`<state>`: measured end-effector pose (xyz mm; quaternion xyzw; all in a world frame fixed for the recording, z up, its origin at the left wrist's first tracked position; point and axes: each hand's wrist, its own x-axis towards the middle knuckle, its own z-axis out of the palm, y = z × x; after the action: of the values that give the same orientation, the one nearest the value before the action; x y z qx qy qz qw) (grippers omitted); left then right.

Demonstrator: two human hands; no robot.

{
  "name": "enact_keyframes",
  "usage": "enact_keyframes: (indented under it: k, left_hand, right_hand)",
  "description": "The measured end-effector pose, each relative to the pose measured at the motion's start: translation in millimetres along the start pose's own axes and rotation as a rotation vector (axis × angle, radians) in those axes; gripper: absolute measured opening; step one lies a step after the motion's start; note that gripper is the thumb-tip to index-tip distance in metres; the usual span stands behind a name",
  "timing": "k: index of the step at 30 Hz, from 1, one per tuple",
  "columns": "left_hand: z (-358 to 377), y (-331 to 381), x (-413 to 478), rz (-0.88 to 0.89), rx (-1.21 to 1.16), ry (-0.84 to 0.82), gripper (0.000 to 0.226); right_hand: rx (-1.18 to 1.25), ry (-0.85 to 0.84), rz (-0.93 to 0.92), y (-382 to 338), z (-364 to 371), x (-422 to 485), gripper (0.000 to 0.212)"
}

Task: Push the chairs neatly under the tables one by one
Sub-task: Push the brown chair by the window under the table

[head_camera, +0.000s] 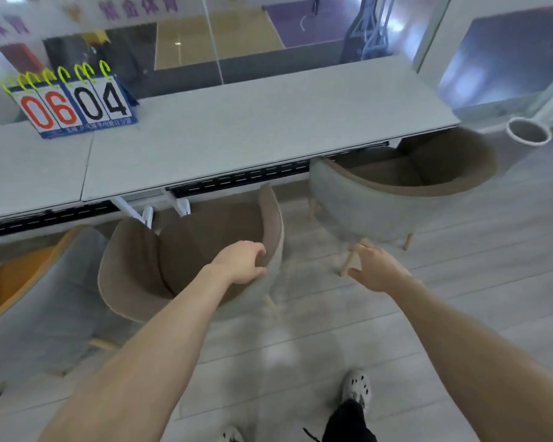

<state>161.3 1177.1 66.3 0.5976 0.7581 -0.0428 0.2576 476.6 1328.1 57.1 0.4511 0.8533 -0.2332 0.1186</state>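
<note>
A brown-lined tub chair with a grey outer shell [186, 260] stands turned at an angle in front of the long grey table [237, 129], mostly out from under it. My left hand [241, 262] grips the rim of its backrest. My right hand [375, 269] hovers open above the floor to the right, fingers spread, touching nothing. A second grey and brown chair [396, 189] sits further right, its front tucked under the table edge. A third chair with an orange seat [23, 282] stands at the left, partly under the table.
A flip scoreboard reading 06 04 [77, 103] stands on the table's left part. A glass wall rises behind the table. A white round pot [529, 130] sits on the floor at the far right. My feet [356, 389] are on the pale plank floor.
</note>
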Motion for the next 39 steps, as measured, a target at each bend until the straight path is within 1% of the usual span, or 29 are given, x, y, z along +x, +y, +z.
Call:
enact_keyframes:
  k: [4,7,10,13,16,20,23,26,28,30,32,34,36,39]
  left_hand:
    - [-8.7,96.9,54.2,0.027,0.008,-0.007,0.059]
    - [-13.5,159.3,94.2,0.043,0.016,-0.009,0.061]
    - [-18.4,205.8,130.0,0.054,0.035,-0.02,0.061]
    - [-23.5,238.6,169.9,0.058,0.033,-0.019,0.06]
    - [-25.5,263.0,213.7,0.061,0.034,-0.008,0.065]
    - [-25.1,292.4,284.5,0.104,0.037,0.009,0.078]
    - [-23.9,317.3,333.6,0.135,0.081,0.005,0.09]
    - [-21.2,337.1,364.5,0.137,0.096,-0.04,0.099]
    - [-19.2,345.8,378.5,0.12,0.105,-0.082,0.101]
    - [-14.2,351.7,388.2,0.088,0.125,-0.116,0.103]
    - [-3.2,354.5,394.8,0.045,0.124,-0.164,0.102]
    - [13.2,357.2,397.6,-0.006,0.102,-0.172,0.1]
    - [30.1,363.1,398.6,-0.062,0.08,-0.135,0.097]
    - [47.1,372.6,399.6,-0.151,0.046,-0.057,0.091]
  right_hand:
    - [-0.013,0.013,0.029,94.2,-50.0,-1.5,0.06]
    - [0.01,0.032,0.087,161.9,-82.2,3.3,0.064]
    - [0.038,0.039,0.12,214.4,-107.5,13.6,0.068]
    - [0.006,0.049,0.121,253.9,-128.9,37.3,0.073]
    - [-0.012,0.051,0.106,287.8,-145.3,71.6,0.079]
    - [-0.033,0.053,0.096,326.1,-166.7,113.8,0.089]
    - [-0.061,0.044,0.092,352.0,-182.9,136.5,0.093]
    - [-0.078,0.01,0.081,376.6,-194.4,153.0,0.098]
    - [-0.119,-0.042,0.058,391.6,-199.2,166.2,0.108]
    - [-0.218,-0.095,-0.002,406.0,-199.3,184.4,0.12]
    - [-0.321,-0.148,-0.065,417.6,-197.1,205.2,0.127]
    - [-0.398,-0.186,-0.126,426.1,-194.3,225.0,0.126]
    - [-0.455,-0.177,-0.188,432.8,-190.4,242.6,0.122]
    - [-0.512,-0.148,-0.278,438.8,-183.8,262.6,0.108]
